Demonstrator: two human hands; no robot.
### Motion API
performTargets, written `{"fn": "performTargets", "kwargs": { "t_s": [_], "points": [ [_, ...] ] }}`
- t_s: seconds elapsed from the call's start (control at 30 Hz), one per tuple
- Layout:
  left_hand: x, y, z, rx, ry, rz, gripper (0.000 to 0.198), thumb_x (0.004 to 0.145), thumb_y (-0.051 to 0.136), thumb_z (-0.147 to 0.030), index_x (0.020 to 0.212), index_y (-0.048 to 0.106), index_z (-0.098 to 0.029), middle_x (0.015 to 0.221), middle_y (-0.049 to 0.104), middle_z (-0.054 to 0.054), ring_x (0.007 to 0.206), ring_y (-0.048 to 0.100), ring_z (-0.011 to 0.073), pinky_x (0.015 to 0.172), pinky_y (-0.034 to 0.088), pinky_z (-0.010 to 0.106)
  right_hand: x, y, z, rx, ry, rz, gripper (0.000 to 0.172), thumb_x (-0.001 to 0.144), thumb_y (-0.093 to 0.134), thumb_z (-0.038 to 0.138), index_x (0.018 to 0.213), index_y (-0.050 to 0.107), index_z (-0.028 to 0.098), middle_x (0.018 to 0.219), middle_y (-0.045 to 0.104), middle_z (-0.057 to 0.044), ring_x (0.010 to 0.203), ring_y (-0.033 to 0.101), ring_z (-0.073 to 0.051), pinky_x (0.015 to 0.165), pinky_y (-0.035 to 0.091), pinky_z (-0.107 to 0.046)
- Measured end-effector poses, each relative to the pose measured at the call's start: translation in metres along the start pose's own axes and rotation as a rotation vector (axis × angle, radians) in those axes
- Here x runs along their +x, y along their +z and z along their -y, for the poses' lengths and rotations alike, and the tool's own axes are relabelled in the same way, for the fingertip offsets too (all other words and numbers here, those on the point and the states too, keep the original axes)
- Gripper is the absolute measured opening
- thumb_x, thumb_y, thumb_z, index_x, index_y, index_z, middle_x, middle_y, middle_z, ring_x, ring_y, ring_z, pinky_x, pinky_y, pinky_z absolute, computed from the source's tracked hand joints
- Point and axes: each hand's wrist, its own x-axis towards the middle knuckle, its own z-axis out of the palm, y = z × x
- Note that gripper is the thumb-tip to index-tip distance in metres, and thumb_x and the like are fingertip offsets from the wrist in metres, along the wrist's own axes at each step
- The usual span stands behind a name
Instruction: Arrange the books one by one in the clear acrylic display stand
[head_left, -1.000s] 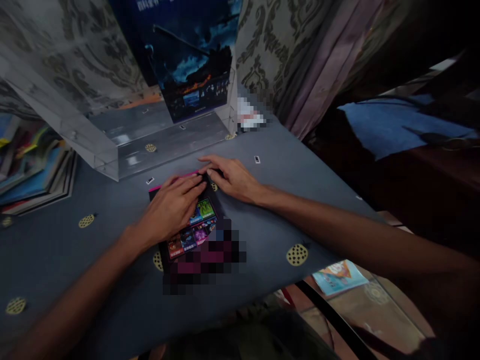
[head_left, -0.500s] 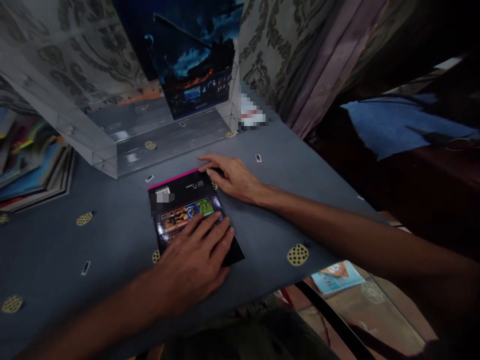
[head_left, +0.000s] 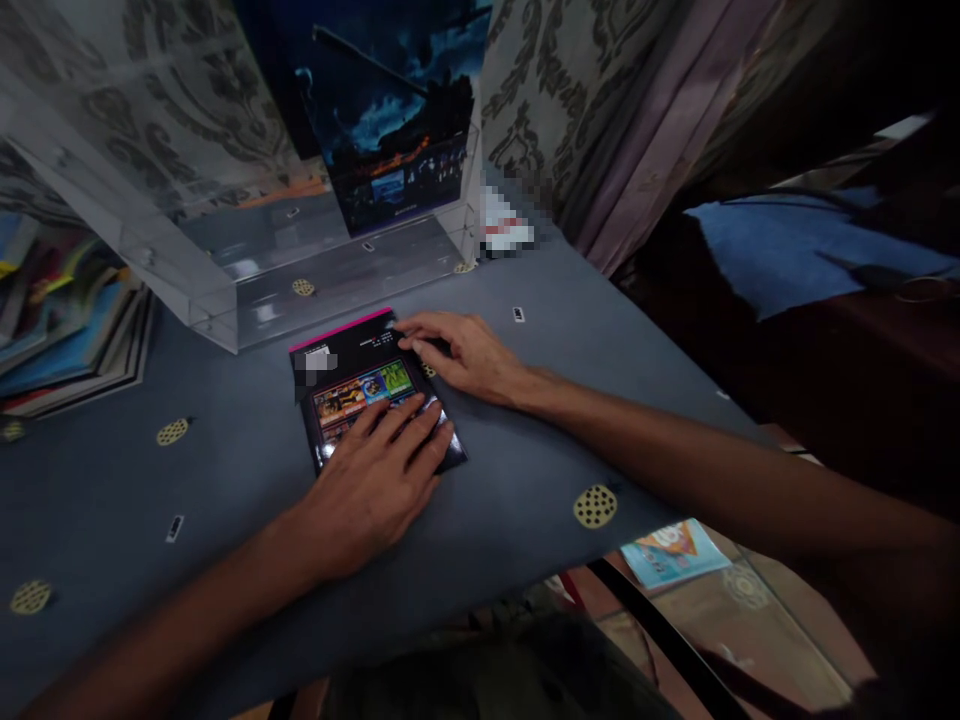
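A black book point(head_left: 352, 370) with a pink top edge and small colour pictures lies flat on the grey patterned tablecloth point(head_left: 510, 480). Across its lower half rests my left hand point(head_left: 382, 465), palm down with the fingers spread, hiding that part of the cover. My right hand point(head_left: 465, 355) lies beside the book's upper right corner, fingers stretched toward it, the index fingertip at the edge. Just beyond the book stands a clear acrylic rack point(head_left: 337, 290), and a dark blue illustrated book point(head_left: 405, 130) stands upright in its right part.
A pile of books point(head_left: 82, 320) sits at the left of the table. Behind the rack hangs a patterned curtain point(head_left: 540, 90). Past the table's right edge lie a blue cloth point(head_left: 787, 245) and, lower down, a light blue booklet point(head_left: 675, 552).
The black book has slid away from me, toward the rack and slightly left, with my left hand moving along on it. My right hand has stayed nearly in place.
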Motion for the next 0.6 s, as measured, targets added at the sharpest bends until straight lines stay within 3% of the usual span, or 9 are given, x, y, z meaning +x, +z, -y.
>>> {"fn": "performTargets", "kwargs": {
  "t_s": [0.17,0.3,0.47,0.6],
  "points": [
    [-0.004,-0.001,-0.006,0.016,0.023,-0.072,0.033,0.1,0.047,-0.016,0.129,0.061,-0.014,0.121,0.07,0.011,0.112,0.062,0.0255,0.097,0.048,0.042,-0.005,0.001,0.005,-0.145,-0.077,0.012,0.028,0.097,0.049,0.021,0.118,0.067,0.017,0.106,0.074,-0.008,0.103,0.067,-0.021,0.09,0.054,-0.036],
    [-0.007,-0.003,-0.009,0.038,0.049,-0.083,0.032,0.101,0.042,-0.013,0.126,0.062,-0.013,0.107,0.07,0.009,0.092,0.062,0.0218,0.086,0.049,0.039,-0.028,-0.008,0.017,-0.124,-0.125,0.068,0.027,0.099,0.048,0.024,0.115,0.068,0.018,0.104,0.073,-0.008,0.099,0.065,-0.022,0.085,0.054,-0.037],
    [-0.005,-0.003,-0.011,0.1,0.098,-0.157,0.028,0.102,0.042,-0.014,0.115,0.067,-0.01,0.096,0.07,0.009,0.085,0.061,0.0206,0.078,0.049,0.036,-0.077,-0.02,0.038,-0.027,-0.133,0.139,0.025,0.1,0.049,0.021,0.115,0.069,0.019,0.096,0.072,-0.008,0.091,0.067,-0.019,0.079,0.057,-0.033],
    [-0.01,-0.002,-0.012,0.114,0.14,-0.161,0.027,0.101,0.044,-0.012,0.108,0.07,-0.012,0.103,0.072,0.01,0.097,0.064,0.0209,0.087,0.051,0.035,-0.098,-0.022,0.047,-0.11,-0.208,0.163,0.026,0.099,0.049,0.018,0.118,0.068,0.019,0.105,0.072,-0.01,0.104,0.066,-0.021,0.089,0.057,-0.037]
  ]
}}
